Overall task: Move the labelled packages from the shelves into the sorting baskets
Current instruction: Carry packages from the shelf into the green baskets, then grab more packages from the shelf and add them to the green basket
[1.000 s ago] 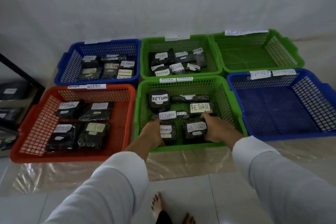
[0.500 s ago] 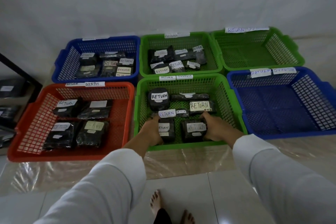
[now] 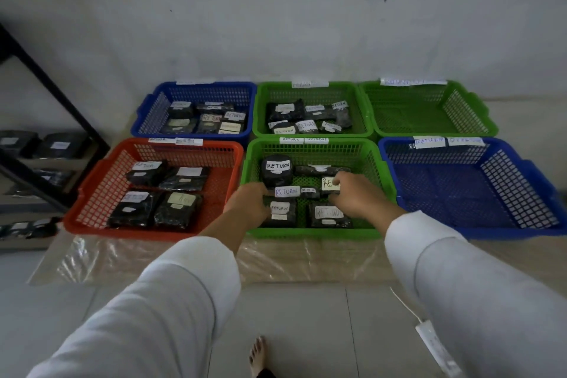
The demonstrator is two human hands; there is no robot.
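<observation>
Nearest of all is a bare foot point(image 3: 257, 353) on the tiled floor point(image 3: 291, 331), with two white sleeves point(image 3: 159, 301) reaching forward over a clear plastic sheet point(image 3: 306, 258).

Past the sheet sits the near green basket point(image 3: 313, 233), in the middle of the front row. Both hands are inside it. The left hand point(image 3: 247, 204) rests by the basket's left wall, next to a black package with a RETURN label point(image 3: 279, 209). Its fingers are curled, but I cannot tell if they hold anything. The right hand point(image 3: 352, 196) lies over another labelled package point(image 3: 329, 184), fingers loosely spread, not closed on it.

I think the job now is to tidy the packages flat. It would be best to push each one gently, label up, so the words can be read.

The red basket point(image 3: 92, 221) on the left holds four packages. The near blue basket point(image 3: 478, 230) on the right is empty.

At the back, more packages wait on the shelves point(image 3: 46, 147) at the far left.
</observation>
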